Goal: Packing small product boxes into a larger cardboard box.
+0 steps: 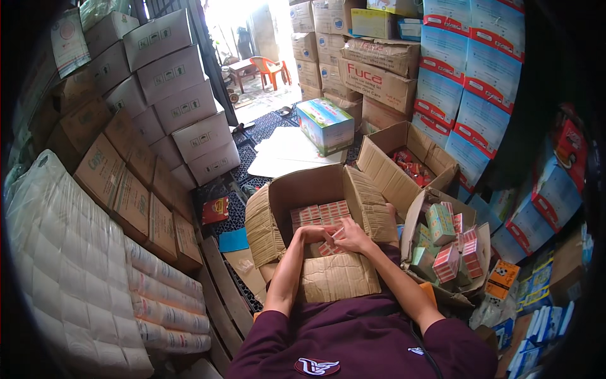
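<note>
An open cardboard carton (303,189) stands right before me with its flaps folded outward. Neat rows of small pink-and-white printed packs (305,214) lie inside it. My right hand (354,238) reaches in from the right, its fingers around a pink-and-white pack (338,234). Bent at the wrist, my left hand (315,233) meets it from the other side; its fingertips are close to that pack, and whether they grip it is hidden. Just below both hands another pink pack (327,249) shows near the carton's front flap (341,277).
To the right, a carton (412,222) holds jumbled green boxes (440,223) and pink packs (446,265). Behind it an open carton (386,163) contains red packets (411,169). Stacked cartons (177,113) and plastic-wrapped rolls (71,265) line the left. A printed box (325,127) sits ahead on white sheets.
</note>
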### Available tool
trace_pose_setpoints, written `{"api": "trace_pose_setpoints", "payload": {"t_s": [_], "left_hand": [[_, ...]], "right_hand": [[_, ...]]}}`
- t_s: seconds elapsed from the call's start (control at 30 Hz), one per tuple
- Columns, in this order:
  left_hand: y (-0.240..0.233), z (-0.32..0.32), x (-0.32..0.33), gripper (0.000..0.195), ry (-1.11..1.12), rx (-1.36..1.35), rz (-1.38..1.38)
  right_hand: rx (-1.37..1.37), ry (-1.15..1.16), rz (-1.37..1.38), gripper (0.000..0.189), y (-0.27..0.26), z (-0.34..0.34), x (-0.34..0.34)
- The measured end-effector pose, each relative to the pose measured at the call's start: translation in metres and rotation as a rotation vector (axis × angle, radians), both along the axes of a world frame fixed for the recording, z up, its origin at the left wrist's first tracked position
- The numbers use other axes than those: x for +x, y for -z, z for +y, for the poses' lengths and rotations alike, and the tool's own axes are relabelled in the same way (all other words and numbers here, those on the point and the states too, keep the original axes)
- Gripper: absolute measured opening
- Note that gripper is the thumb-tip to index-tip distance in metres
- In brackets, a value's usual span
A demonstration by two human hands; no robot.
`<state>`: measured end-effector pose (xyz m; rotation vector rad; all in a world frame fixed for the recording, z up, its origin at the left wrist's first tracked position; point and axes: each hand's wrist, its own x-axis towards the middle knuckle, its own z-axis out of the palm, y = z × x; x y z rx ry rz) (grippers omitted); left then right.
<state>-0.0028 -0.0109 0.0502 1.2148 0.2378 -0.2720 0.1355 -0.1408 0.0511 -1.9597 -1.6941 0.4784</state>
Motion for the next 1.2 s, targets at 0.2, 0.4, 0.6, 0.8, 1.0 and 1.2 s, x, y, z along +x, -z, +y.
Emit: {"api": "trace_pose_setpoints", "payload": {"t_s": [0.2, 0.4, 0.6, 0.8, 1.0, 1.2], "left_hand": [[0.037, 0.025, -0.011, 0.052, 0.298, 0.295, -0.03], [0.017, 0.015, -0.013, 0.045, 0.281, 0.373, 0.159], [0.022, 0.014, -0.008, 0.069, 0.174, 0.665, 0.429], [0.076, 0.053, -0.018, 0.036, 0.104, 1.039, 0.524], [0.082, 0.051, -0.012, 0.031, -0.02, 0.827, 0.415], [0.078, 0.05, -0.016, 0.036, 0.015, 0.911, 0.43]], "right_hand": [[-0.153, -0.104, 0.035, 0.09, -0.025, 0.0, -0.014], [-0.19, -0.066, 0.025, 0.079, -0.029, -0.006, -0.015], [-0.236, 0.004, -0.109, 0.089, -0.024, -0.008, -0.011], [-0.208, -0.021, -0.097, 0.094, -0.027, -0.005, -0.019], [-0.213, -0.02, -0.087, 0.089, -0.028, -0.007, -0.018], [-0.2, -0.033, -0.116, 0.081, -0.026, -0.006, -0.018]]}}
